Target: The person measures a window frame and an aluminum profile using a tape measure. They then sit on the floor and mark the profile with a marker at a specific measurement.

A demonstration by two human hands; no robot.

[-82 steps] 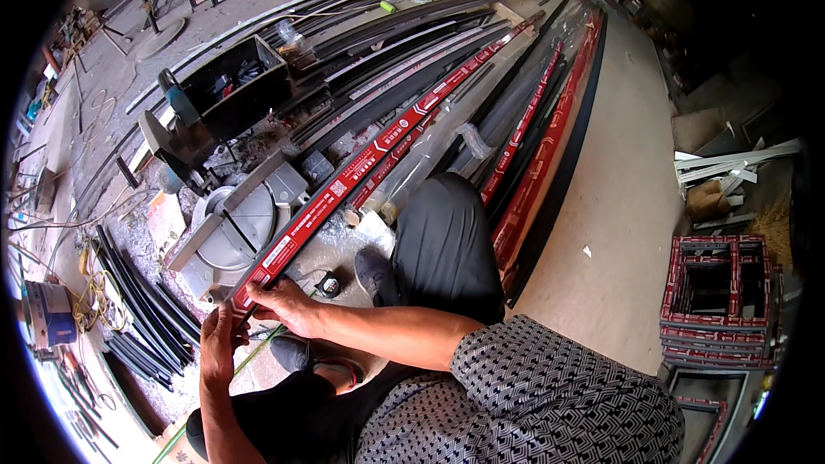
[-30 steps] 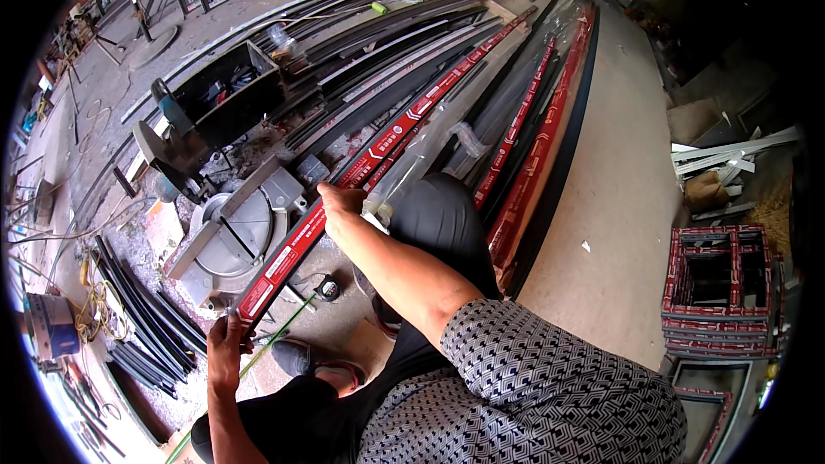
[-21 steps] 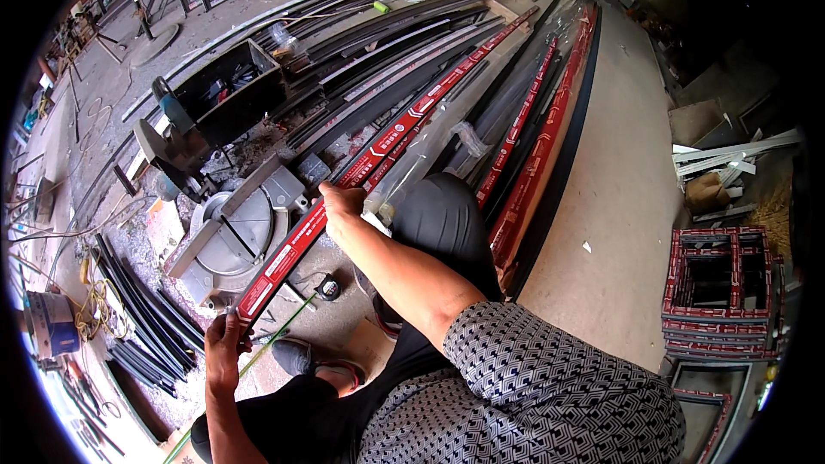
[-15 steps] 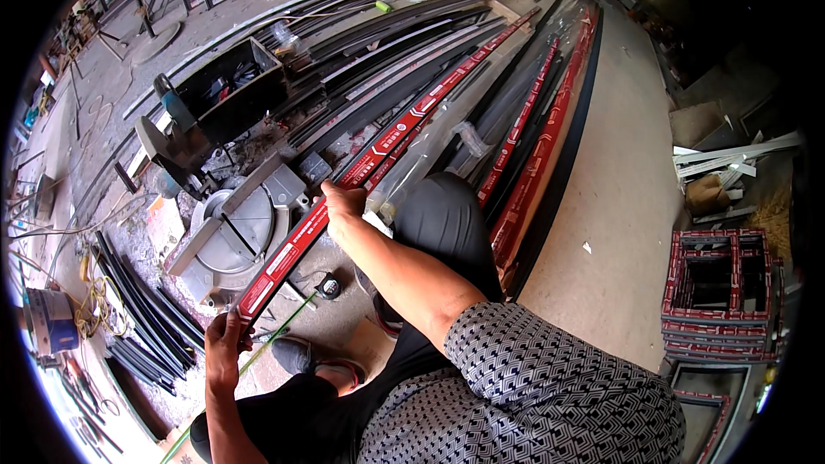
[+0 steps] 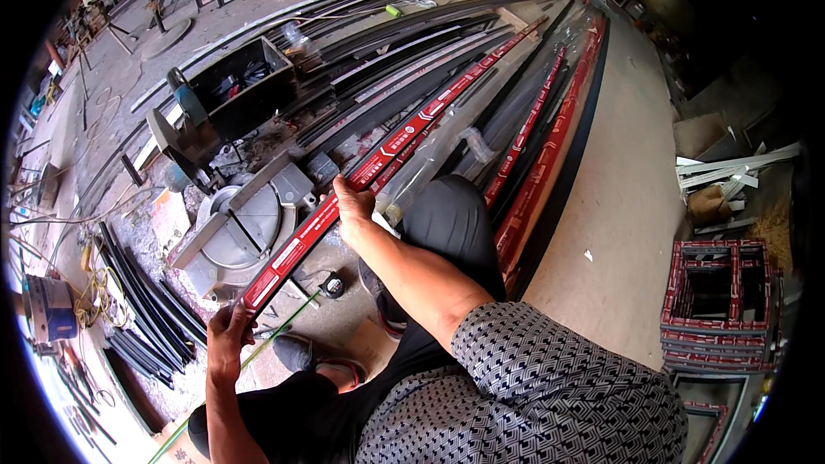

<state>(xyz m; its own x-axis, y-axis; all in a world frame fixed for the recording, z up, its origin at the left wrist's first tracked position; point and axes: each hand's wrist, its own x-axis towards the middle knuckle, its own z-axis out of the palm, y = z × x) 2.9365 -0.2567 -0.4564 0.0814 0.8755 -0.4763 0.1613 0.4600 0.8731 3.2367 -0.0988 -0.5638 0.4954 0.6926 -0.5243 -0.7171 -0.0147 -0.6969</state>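
Note:
A long profile bar [image 5: 391, 153] faced with red printed film slants across the view, its near end low at the left. My left hand [image 5: 229, 332] is closed around that near end. Farther up, my right hand [image 5: 352, 204] grips the same bar, thumb on top and fingers underneath, hidden in part. Left of the bar stands a miter saw [image 5: 243, 222] with a round grey table and its motor head tilted away. Below the bar a black tape measure [image 5: 332, 284] lies on the floor, its green blade [image 5: 296, 314] drawn out toward the lower left.
Many dark and red-filmed profiles [image 5: 550, 176] lie lengthwise ahead and to the right. A black open box [image 5: 245, 90] sits behind the saw. Short dark offcuts [image 5: 142, 309] and a bucket [image 5: 53, 308] are at left. Red-filmed frames [image 5: 718, 301] are stacked at right, near white scraps [image 5: 739, 163].
Both hands still hold the bar in nearly the same grip. The surroundings have shifted slightly right and down in the picture as the view moved.

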